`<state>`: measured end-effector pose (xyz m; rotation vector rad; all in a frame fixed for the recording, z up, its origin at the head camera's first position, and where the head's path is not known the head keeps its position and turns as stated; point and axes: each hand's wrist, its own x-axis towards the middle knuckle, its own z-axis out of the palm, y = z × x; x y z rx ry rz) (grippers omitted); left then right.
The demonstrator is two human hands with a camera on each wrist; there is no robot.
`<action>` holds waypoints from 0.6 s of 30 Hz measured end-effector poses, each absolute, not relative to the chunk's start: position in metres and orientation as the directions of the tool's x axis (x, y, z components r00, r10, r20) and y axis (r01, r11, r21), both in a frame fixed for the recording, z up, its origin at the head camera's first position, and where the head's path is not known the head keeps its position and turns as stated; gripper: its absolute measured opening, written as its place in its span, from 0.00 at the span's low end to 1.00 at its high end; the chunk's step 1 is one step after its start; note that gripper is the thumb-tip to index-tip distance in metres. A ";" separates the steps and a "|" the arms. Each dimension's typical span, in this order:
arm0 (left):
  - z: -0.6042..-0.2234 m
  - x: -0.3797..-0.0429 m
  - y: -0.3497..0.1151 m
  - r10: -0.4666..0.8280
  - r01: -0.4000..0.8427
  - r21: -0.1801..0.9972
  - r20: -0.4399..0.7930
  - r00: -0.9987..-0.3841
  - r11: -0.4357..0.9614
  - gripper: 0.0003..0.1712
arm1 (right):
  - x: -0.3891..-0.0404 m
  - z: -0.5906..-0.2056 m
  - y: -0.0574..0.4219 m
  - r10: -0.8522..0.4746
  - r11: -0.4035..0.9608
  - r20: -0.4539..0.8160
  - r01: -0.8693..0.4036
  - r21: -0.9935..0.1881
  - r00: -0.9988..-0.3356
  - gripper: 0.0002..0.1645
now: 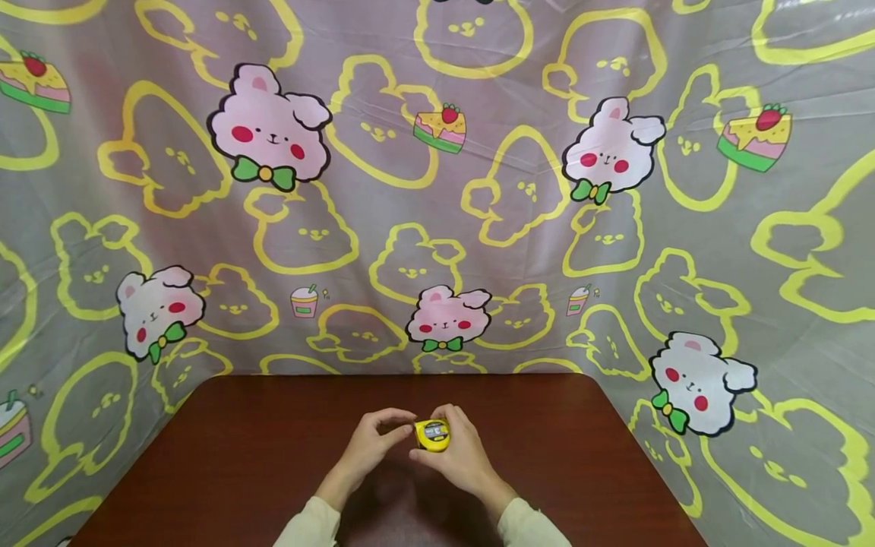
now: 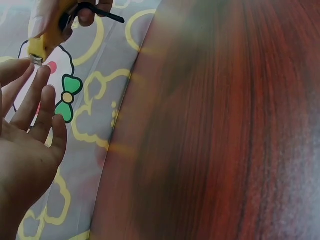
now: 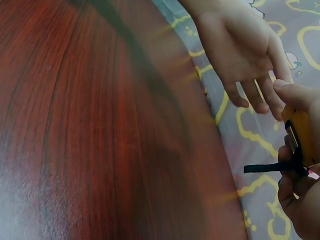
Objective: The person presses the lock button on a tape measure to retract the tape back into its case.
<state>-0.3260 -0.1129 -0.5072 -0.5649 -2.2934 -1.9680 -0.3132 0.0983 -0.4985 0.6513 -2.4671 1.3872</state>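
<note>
A yellow tape measure (image 1: 433, 434) with a grey label sits in my right hand (image 1: 465, 454), above the table. The right thumb and fingers grip its case from both sides. A black strap (image 3: 262, 168) hangs from the case. My left hand (image 1: 369, 447) is at the other side of the case, thumb and index fingertips close to the small metal end hook (image 2: 36, 60). Whether they touch the hook is hard to tell. In the right wrist view the left hand (image 3: 245, 55) shows its palm, its other fingers extended.
Below both hands spreads a dark red-brown wooden table (image 1: 273, 448) with rounded far corners. A grey curtain (image 1: 506, 99) printed with yellow outlines and white bunny faces surrounds it at the back and sides.
</note>
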 end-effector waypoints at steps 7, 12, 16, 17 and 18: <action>-0.507 -0.324 -0.120 0.193 0.322 0.939 0.296 -0.935 0.118 0.11 | -0.315 -0.503 0.105 -0.229 0.498 0.407 -0.465 -0.732 -0.885 0.38; -0.506 -0.322 -0.124 0.188 0.320 0.941 0.297 -0.936 0.110 0.11 | -0.316 -0.511 0.108 -0.205 0.533 0.397 -0.442 -0.721 -0.895 0.38; -0.506 -0.321 -0.127 0.185 0.330 0.939 0.308 -0.933 0.101 0.10 | -0.318 -0.521 0.109 -0.198 0.564 0.384 -0.426 -0.708 -0.902 0.37; -0.505 -0.321 -0.128 0.185 0.330 0.939 0.309 -0.933 0.097 0.10 | -0.318 -0.524 0.109 -0.199 0.570 0.382 -0.424 -0.704 -0.902 0.37; -0.505 -0.321 -0.128 0.182 0.334 0.938 0.313 -0.932 0.095 0.10 | -0.319 -0.527 0.109 -0.200 0.575 0.380 -0.422 -0.701 -0.903 0.37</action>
